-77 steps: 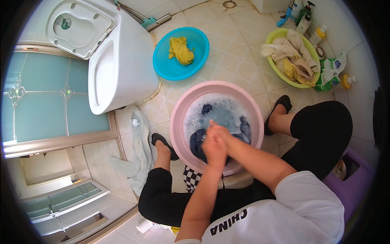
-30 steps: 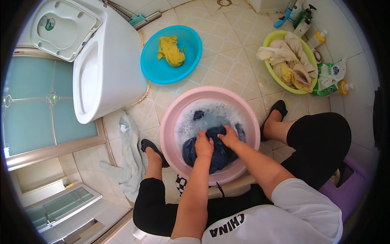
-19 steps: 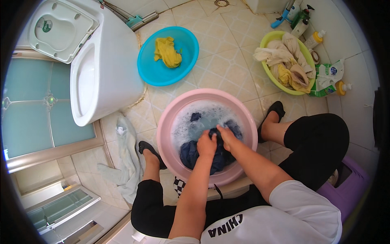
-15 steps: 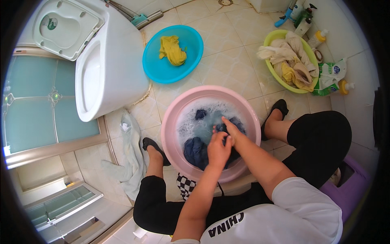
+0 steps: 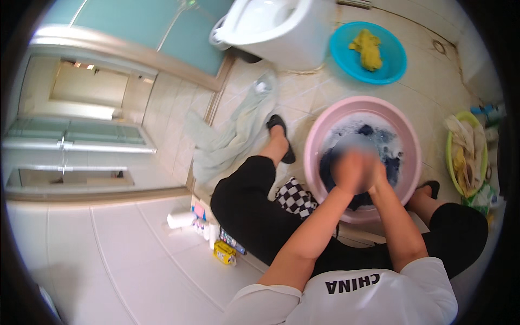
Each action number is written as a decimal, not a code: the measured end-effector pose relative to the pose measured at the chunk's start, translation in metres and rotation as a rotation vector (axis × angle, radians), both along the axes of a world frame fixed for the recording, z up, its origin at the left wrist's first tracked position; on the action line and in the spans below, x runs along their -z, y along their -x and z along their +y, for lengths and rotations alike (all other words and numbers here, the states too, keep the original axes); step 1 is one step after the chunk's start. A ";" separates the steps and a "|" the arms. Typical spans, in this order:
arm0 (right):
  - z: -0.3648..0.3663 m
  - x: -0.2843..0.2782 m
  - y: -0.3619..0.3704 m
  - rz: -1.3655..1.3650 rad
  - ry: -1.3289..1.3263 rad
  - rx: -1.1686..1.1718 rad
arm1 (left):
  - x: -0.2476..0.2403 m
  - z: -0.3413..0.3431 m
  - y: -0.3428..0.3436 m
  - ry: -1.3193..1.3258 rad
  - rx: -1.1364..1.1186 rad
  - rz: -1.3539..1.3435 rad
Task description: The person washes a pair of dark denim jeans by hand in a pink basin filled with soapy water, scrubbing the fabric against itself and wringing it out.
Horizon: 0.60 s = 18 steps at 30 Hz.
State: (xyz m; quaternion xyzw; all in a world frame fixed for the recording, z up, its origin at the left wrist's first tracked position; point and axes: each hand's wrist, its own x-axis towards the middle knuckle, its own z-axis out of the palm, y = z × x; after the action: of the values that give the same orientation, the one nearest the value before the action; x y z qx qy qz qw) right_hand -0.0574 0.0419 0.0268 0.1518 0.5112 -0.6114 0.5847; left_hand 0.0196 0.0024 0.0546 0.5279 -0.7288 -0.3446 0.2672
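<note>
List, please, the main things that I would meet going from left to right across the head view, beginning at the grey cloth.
Grey cloth, checkered cloth, pink basin, green basin.

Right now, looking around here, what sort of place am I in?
Most likely a bathroom, in use for hand washing laundry: there's a white ceramic toilet, a round floor drain in beige floor tiles, and a round pink plastic basin holding white suds.
</note>
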 end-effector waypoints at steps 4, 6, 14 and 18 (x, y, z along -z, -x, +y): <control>-0.001 0.012 0.008 0.087 0.022 -0.078 | -0.047 0.019 -0.008 -0.040 0.100 0.048; 0.004 0.046 0.019 0.155 0.046 -0.199 | -0.053 0.043 -0.006 0.220 0.095 0.221; -0.018 -0.026 -0.033 0.006 -0.145 -0.130 | -0.033 -0.009 -0.031 -0.201 -0.149 0.073; -0.004 0.027 -0.001 0.027 0.005 -0.130 | -0.032 0.004 -0.016 -0.113 -0.017 0.143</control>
State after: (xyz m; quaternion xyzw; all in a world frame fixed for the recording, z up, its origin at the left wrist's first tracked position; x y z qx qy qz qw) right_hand -0.0568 0.0378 -0.0002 0.1085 0.5264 -0.5754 0.6165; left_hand 0.0354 0.0061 0.0870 0.5224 -0.6826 -0.4197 0.2916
